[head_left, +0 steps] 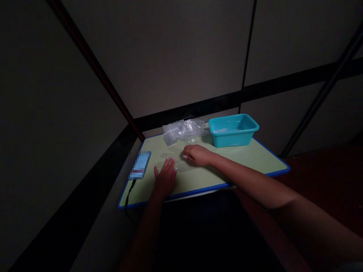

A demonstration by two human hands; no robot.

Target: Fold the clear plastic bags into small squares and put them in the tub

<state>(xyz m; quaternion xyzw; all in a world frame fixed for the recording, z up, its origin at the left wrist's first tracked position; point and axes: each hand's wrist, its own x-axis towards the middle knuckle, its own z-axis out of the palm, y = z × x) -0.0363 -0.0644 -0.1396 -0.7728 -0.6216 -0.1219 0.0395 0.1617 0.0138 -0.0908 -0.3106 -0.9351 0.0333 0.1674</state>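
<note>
A thin clear plastic sheet or bag (185,166) lies flat on the table, its outline faint in the dim light. My left hand (165,175) rests on its left part, palm down with the fingers spread. At the right end of the plastic, my right hand (197,155) is closed, its fingers curled and pressed together. What sits between those fingertips, if anything, is hidden. Just beyond both hands is a crumpled pile of clear plastic bags (181,131).
The small table (246,163) has a pale green top with a blue edge. A turquoise plastic basket (234,139) holding something pale stands at the back right. On the left lies a pixelated phone-like device (141,164) with a dark cable (128,194). Panelled walls (184,56) enclose the back and left.
</note>
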